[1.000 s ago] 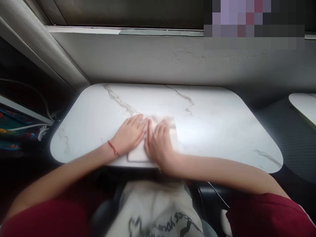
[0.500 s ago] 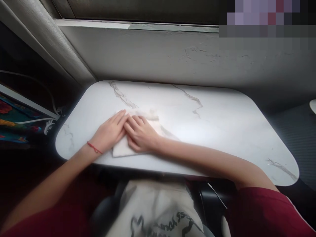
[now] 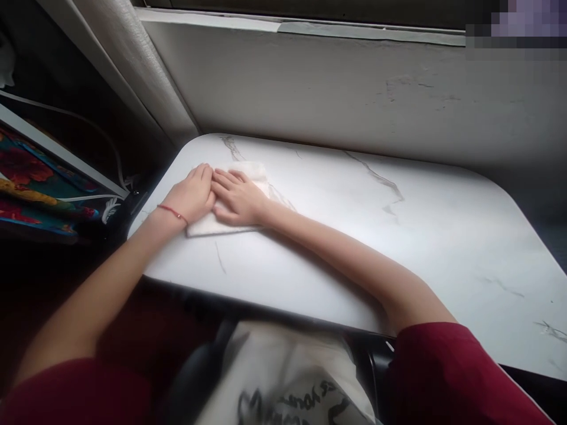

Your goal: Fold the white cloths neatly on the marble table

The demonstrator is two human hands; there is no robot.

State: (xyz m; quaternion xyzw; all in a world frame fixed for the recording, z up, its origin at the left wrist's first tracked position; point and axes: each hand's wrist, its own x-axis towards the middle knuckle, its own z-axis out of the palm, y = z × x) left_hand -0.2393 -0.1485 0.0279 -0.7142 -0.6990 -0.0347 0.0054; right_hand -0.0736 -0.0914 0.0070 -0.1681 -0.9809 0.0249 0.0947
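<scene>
A folded white cloth [image 3: 201,226] lies flat on the white, marble-patterned table [image 3: 336,265], toward its left end. On the cloth's upper middle rests my right hand [image 3: 237,198], palm down, with its fingers stretched out and slightly spread. My left hand [image 3: 192,192], a red string bracelet [image 3: 172,211] on its wrist, lies over the cloth's left edge. Its fingers are extended close together, and their tips meet the fingertips of my right hand. Part of the cloth is hidden beneath both hands.
A grey wall [image 3: 310,94] runs along the table's far edge, with a pale pipe-like column [image 3: 128,53] at the back left. Left of the table are white cables [image 3: 110,206] and a colourful floral fabric [image 3: 35,183]. Light printed fabric [image 3: 292,372] covers my lap.
Both hands and the cloth have moved away from me and to the left across the table. My right hand's fingers have straightened from a more curled shape. The view has turned slightly.
</scene>
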